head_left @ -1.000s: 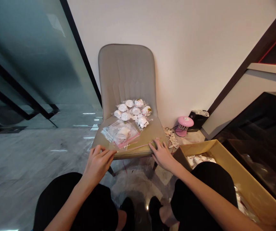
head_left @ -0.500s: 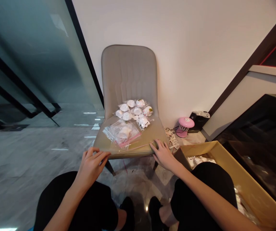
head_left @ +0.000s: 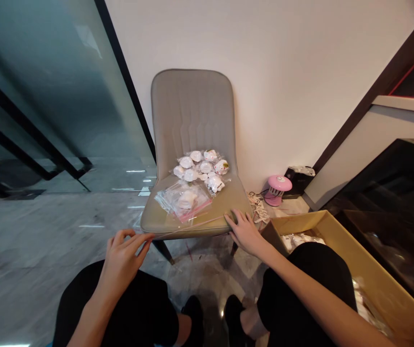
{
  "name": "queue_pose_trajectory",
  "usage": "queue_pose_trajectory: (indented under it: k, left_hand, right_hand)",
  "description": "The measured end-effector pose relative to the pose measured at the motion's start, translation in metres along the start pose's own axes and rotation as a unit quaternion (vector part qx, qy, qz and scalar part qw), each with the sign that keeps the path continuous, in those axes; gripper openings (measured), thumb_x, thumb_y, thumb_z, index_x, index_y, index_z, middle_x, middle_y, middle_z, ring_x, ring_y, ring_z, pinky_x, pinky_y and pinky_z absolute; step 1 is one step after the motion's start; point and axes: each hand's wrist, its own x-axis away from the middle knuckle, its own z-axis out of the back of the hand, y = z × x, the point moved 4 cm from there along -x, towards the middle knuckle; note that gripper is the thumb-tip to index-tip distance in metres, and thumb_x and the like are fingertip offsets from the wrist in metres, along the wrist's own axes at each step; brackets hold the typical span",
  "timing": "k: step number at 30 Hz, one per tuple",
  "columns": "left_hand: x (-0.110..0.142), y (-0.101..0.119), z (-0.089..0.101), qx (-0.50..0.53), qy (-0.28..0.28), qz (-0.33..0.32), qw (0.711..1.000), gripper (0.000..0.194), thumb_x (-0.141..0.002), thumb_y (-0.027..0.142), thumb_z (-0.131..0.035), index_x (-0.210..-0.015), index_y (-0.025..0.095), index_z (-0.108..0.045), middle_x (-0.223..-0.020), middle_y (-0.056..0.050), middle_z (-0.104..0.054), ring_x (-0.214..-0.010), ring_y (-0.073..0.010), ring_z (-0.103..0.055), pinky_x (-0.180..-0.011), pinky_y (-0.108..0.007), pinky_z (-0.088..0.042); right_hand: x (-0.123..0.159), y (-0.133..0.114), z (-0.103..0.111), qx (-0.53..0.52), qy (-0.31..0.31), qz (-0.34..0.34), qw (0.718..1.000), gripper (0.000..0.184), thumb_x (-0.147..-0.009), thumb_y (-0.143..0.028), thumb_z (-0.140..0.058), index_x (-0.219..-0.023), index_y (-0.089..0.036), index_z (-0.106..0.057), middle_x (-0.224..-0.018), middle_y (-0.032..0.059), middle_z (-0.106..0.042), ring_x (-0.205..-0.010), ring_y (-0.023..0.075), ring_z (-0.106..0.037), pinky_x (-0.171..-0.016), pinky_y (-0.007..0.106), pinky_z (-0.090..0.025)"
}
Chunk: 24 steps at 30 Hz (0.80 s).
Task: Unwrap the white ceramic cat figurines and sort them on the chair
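From my head camera, the left grip (head_left: 122, 258) is closed at the fingertips on one end of a thin pink plastic strip (head_left: 188, 226). The right grip (head_left: 245, 232) lies open, pressing the other end to the front edge of a beige upholstered chair (head_left: 192, 115), apparently to keep the strip taut. A clear zip bag (head_left: 183, 200) lies just behind it on the seat.

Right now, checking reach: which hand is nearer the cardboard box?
Right. The right hand rests on the chair seat, just short of the cardboard box; the left hand is farther off, past the seat's opposite corner.
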Motion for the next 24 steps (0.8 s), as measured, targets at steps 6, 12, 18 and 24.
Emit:
queue_pose_trajectory:
  k: [6,12,18,24]
  left_hand:
    - [0.003,-0.008,0.002,-0.020,0.002,0.030,0.999,0.016,-0.090,0.029,-0.065,-0.103,0.029,-0.075,-0.095,-0.004,-0.074,-0.098,-0.0265,-0.057,-0.085,-0.039,-0.037]
    - [0.006,-0.010,0.005,-0.044,0.012,0.060,0.997,0.016,-0.090,0.031,-0.064,-0.101,0.028,-0.076,-0.090,-0.006,-0.073,-0.099,-0.0276,-0.057,-0.083,-0.040,-0.036]
    - [0.008,-0.016,0.003,-0.056,0.000,0.081,0.995,0.018,-0.090,0.032,-0.063,-0.102,0.029,-0.076,-0.091,-0.007,-0.074,-0.102,-0.0284,-0.056,-0.088,-0.042,-0.033]
    - [0.009,-0.020,0.003,-0.064,-0.005,0.106,0.992,0.018,-0.090,0.032,-0.062,-0.101,0.029,-0.076,-0.092,-0.006,-0.075,-0.101,-0.0290,-0.055,-0.088,-0.042,-0.032]
  right_hand:
    - [0.000,0.000,-0.001,0.007,0.003,0.002,1.000,0.059,-0.093,-0.025,-0.055,-0.150,-0.017,-0.042,-0.152,0.0232,-0.038,-0.140,0.0352,-0.036,-0.113,0.056,-0.029]
    - [0.000,0.000,-0.002,0.007,0.004,0.000,1.000,0.060,-0.092,-0.025,-0.056,-0.150,-0.018,-0.042,-0.152,0.0225,-0.039,-0.140,0.0351,-0.036,-0.113,0.056,-0.029]
    - [0.000,0.000,-0.002,0.006,0.001,0.001,1.000,0.060,-0.092,-0.025,-0.056,-0.150,-0.018,-0.042,-0.152,0.0222,-0.039,-0.140,0.0351,-0.036,-0.113,0.056,-0.029]
    - [-0.001,0.001,-0.003,0.006,0.001,0.002,1.000,0.060,-0.093,-0.025,-0.054,-0.151,-0.018,-0.042,-0.152,0.0229,-0.039,-0.141,0.0355,-0.035,-0.113,0.056,-0.029]
